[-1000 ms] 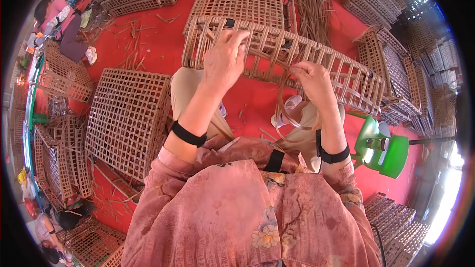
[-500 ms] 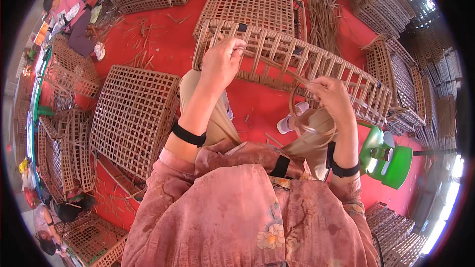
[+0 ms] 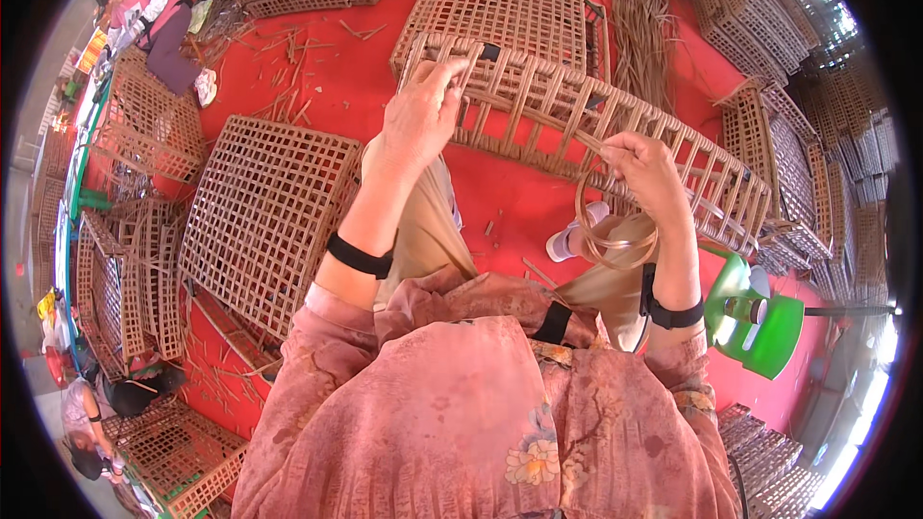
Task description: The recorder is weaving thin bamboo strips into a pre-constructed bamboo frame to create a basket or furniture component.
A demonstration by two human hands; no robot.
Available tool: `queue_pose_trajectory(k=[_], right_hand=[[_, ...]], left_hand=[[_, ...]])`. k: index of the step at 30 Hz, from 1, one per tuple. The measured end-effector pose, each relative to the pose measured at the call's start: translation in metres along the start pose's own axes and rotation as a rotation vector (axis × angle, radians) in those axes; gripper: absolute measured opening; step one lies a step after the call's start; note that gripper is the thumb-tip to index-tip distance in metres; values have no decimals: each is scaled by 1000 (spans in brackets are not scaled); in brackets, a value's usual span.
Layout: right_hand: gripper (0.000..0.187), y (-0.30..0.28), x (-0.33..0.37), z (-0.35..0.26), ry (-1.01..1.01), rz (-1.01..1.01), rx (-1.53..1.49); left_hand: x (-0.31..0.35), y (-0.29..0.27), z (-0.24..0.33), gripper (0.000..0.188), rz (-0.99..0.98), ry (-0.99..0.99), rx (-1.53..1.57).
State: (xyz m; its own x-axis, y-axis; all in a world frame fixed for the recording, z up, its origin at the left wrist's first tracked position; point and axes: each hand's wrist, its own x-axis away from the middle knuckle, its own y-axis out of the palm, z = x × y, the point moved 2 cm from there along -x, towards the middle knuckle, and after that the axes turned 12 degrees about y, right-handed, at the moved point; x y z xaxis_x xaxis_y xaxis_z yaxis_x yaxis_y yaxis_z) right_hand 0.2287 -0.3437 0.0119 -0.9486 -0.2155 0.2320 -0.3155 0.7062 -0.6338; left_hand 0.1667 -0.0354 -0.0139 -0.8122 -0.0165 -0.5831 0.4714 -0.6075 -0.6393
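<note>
A long, open-slatted wicker basket side (image 3: 673,130) slants in front of me, its rim bound with wrapped strips. My left hand (image 3: 418,120) is at its left end, fingers curled over the wrapped rim and the first slats. What lies under those fingertips is partly hidden. In a pinch between thumb and fingers, my right hand (image 3: 644,168) holds a thin cane strip (image 3: 585,197). One end of the strip runs left toward the slats; the rest hangs in a loose loop below that hand, over my knee.
Beyond the basket lies a woven lattice panel (image 3: 495,14), and another lattice basket (image 3: 264,216) stands at left. A bundle of loose strips (image 3: 642,34) lies at the back. A green plastic stool (image 3: 769,332) with a jar stands at right. People sit at far left, including one person (image 3: 154,24).
My left hand's fingers have straightened somewhat and reach higher along the rim. The right hand keeps its pinch on the strip. The whole view has shifted slightly.
</note>
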Motion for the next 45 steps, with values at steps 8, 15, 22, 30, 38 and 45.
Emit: queue_pose_trajectory(k=[8,15,22,30,38,45], right_hand=[[23,11,0,-10,31,7,-50],[25,-2,17,-10,84,-21,20],[21,-6,11,-12,108,-76,-227],[16,-9,11,-14,125,-42,-159],[30,-3,34,-53,-153,259,577],[32,70,12,-151,-627,83,70]], left_hand=[[-23,-20,-24,42,-296,-229,388],[-8,-24,-33,28,-60,-181,382],[6,-32,-30,21,88,13,-70],[8,-29,-22,20,5,-38,-262],[-3,-48,-31,13,-27,4,-189],[-8,-110,-29,8,109,12,54]])
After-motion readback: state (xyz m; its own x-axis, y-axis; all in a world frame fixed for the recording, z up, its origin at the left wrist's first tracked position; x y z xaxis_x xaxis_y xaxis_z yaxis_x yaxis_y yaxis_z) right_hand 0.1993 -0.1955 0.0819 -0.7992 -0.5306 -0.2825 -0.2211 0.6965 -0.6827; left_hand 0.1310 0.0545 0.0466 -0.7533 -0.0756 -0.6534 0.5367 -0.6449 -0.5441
